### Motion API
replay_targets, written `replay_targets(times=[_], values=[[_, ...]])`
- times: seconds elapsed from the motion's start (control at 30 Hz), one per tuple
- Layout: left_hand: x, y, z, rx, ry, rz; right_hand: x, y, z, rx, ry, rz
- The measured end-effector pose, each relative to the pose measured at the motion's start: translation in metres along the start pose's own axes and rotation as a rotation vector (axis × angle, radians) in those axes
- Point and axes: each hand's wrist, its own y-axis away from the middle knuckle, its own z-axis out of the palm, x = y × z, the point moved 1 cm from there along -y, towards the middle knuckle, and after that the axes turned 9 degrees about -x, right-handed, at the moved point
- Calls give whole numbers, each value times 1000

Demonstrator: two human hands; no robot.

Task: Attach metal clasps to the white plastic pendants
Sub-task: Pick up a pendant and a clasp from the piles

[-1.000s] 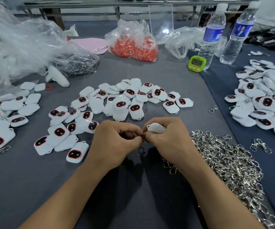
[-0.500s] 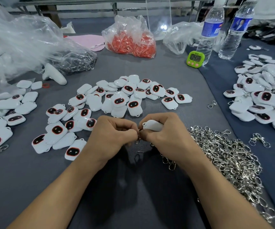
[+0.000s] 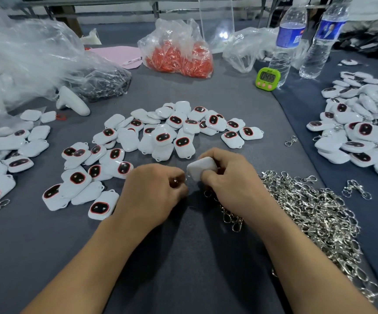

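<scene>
My right hand grips a white plastic pendant, its plain back turned up. My left hand is curled close beside it and pinches a small metal clasp, mostly hidden by the fingers. The two hands almost touch at the pendant's left edge. A spread of loose white pendants with dark red-rimmed faces lies just beyond my hands. A big heap of metal clasps lies to the right of my right wrist.
More pendants lie at the left and in a pile on the right. At the back stand a bag of orange parts, a green timer, two water bottles and clear plastic bags.
The pendant in my right hand has turned so its broad back faces up. Both hands have stayed close together in the same spot on the table.
</scene>
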Motion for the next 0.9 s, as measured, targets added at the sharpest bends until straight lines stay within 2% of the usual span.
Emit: replay_targets(times=[0.13, 0.27, 0.67, 0.9], values=[[-5, 0, -1, -75, 179, 21, 0, -1, 0, -11, -26, -13], [-6, -1, -1, -110, 209, 37, 0, -2, 1, -41, 27, -31], [1, 3, 0, -27, 45, 101, -2, -4, 3, -54, 79, -7], [6, 5, 5, 53, -81, 103, -2, -4, 2, -46, -2, 44]])
